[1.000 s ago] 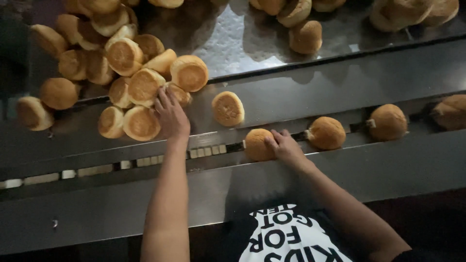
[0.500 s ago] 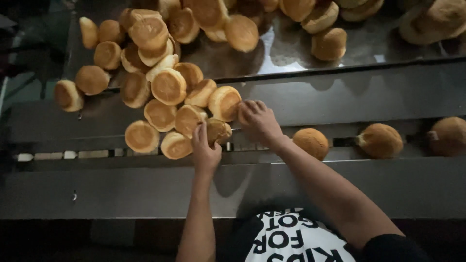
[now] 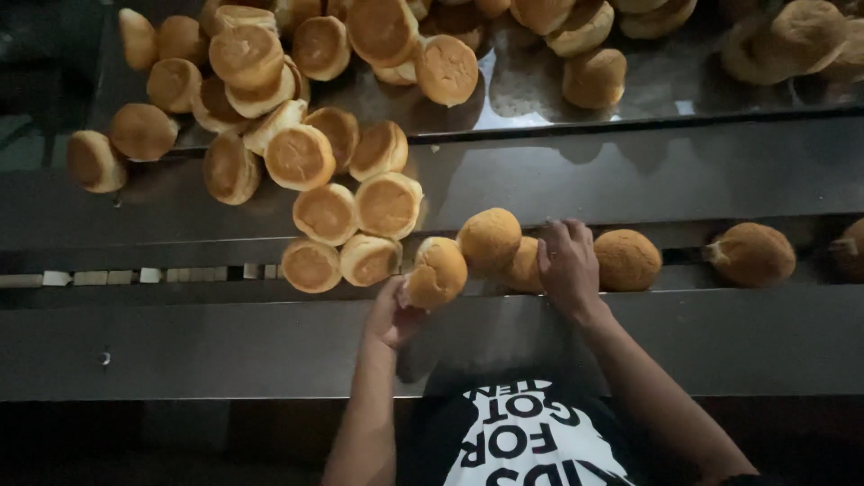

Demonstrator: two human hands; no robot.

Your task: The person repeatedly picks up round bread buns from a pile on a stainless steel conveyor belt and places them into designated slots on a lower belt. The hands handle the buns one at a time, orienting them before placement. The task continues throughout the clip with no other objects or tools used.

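Observation:
My left hand (image 3: 393,312) grips a golden bread bun (image 3: 436,271) from below, at the near edge of a metal channel (image 3: 180,273). My right hand (image 3: 567,265) rests on a bun (image 3: 521,265) lying in the channel, pressed against a rounder bun (image 3: 489,238) to its left. Another bun (image 3: 626,260) sits just right of my right hand. A heap of buns (image 3: 326,180) spills from the steel table (image 3: 540,171) toward the channel on the left.
More buns (image 3: 751,254) lie in the channel to the right. Several buns (image 3: 594,76) sit on the shiny upper tray (image 3: 684,94) at the back. A flat steel ledge (image 3: 225,351) runs along the near side, above my printed shirt (image 3: 531,441).
My left hand has come back toward me with a bun in it. My right hand moved from the heap to the channel, onto a bun there.

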